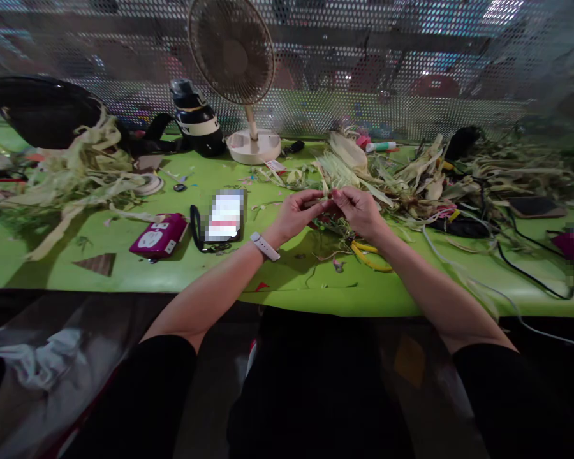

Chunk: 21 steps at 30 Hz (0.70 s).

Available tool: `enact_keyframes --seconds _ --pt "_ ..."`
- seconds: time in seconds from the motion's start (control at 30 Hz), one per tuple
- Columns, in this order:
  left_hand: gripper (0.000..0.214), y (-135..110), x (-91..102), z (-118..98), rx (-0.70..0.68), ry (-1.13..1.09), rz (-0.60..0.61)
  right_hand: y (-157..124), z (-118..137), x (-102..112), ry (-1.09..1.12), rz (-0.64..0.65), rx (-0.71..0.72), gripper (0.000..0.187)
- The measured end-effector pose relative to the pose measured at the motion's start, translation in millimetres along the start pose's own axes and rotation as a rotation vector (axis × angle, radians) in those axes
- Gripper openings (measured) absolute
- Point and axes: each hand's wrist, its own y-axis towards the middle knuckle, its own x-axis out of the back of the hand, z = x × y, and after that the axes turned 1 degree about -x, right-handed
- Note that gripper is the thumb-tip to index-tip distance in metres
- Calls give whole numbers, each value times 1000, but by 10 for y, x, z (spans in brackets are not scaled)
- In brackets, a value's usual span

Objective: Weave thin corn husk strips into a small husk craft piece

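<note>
My left hand [300,212] and my right hand [358,210] meet above the green table [172,268], fingers pinched together on a thin strip of dried corn husk [326,194] held between them. A white watch [264,246] is on my left wrist. Just beyond my hands lies a heap of pale corn husks [411,172]. Yellow-handled pliers [370,255] lie on the table under my right forearm.
A desk fan [239,76] stands at the back centre, a black-and-white bottle [196,118] beside it. More husks [86,172] pile at left near a black helmet-like object [38,108]. A magenta box [157,237], a phone [224,215], and black cables [530,268] lie about.
</note>
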Motion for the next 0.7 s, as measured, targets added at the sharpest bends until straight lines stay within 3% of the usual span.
enact_keyframes --seconds 0.13,0.3,0.57,0.7 --pt "30 28 -18 23 -74 15 37 10 27 23 -219 -54 95 62" --pt "34 10 -45 8 -64 -54 92 0 32 29 -286 -78 66 60" --pt "37 -34 -40 -50 -18 -15 124 25 -6 34 54 113 -60 64" --pt "39 -36 -21 -69 -13 1 104 37 -27 26 81 98 -52 64"
